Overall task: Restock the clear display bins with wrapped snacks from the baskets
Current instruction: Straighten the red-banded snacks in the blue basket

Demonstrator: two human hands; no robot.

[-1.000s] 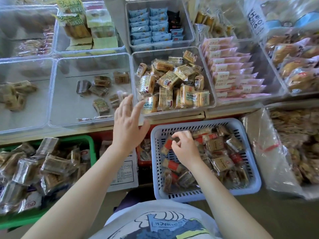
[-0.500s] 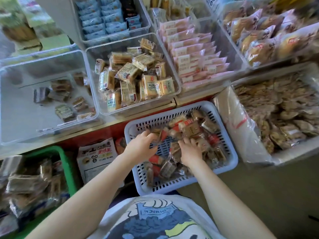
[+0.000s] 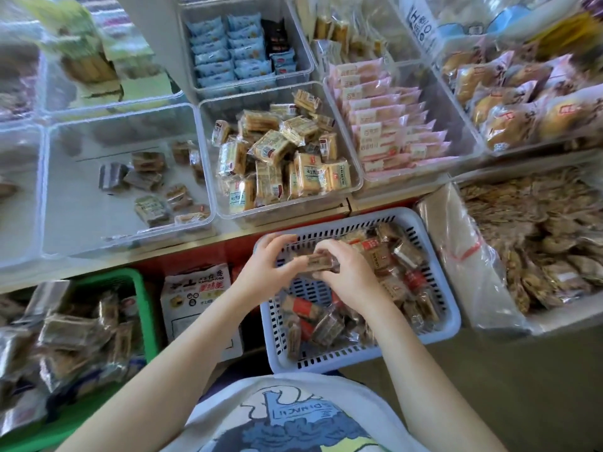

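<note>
A pale blue slotted basket (image 3: 447,308) of brown and red wrapped snacks sits below the shelf edge. Over its far left part my left hand (image 3: 261,272) and my right hand (image 3: 349,275) meet, and both hold a bunch of brown wrapped snacks (image 3: 318,261) between their curled fingers. Straight above on the shelf stands a clear bin (image 3: 208,177) holding only a few dark brown wrapped snacks (image 3: 150,184). To its right a second clear bin (image 3: 357,177) is piled with yellow wrapped crackers.
A green basket (image 3: 140,308) of clear-wrapped brown snacks sits at the lower left, with a printed carton (image 3: 195,298) between the baskets. Bins of pink packets (image 3: 391,125), blue packets (image 3: 228,50) and bread rolls (image 3: 522,106) fill the shelf. A bagged box of brown snacks (image 3: 538,249) stands right.
My left hand has come down from the shelf edge into the blue basket. Both hands have now drawn together and lifted a bunch of brown snacks. The camera view has shifted right.
</note>
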